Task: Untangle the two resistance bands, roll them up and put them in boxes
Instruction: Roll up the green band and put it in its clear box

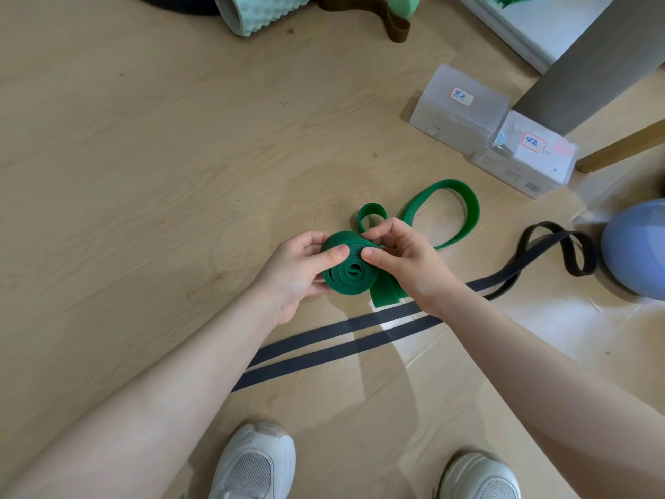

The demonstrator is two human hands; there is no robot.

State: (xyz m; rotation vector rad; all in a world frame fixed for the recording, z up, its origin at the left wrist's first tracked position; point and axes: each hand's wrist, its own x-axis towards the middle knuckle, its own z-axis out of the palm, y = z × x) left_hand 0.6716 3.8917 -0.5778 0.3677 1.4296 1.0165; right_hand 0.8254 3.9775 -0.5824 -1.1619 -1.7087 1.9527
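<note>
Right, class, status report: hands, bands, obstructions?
Both hands, left hand, right hand, gripping green band, part-rolled. Black band unrolled on floor. Boxes unobstructed.

I see a ridged mint foam roller (252, 12) and a brown strap (374, 12) at the far edge of the wooden floor (144, 156). A pale blue ball (637, 246) sits to the right, and white sneakers (252, 462) show below.

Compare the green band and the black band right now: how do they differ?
The green band is partly rolled into a coil, gripped by both the left hand and the right hand; the black band lies unrolled on the floor, untouched. The green looks wider. Both are flat loops, and neither is boxed.
</note>
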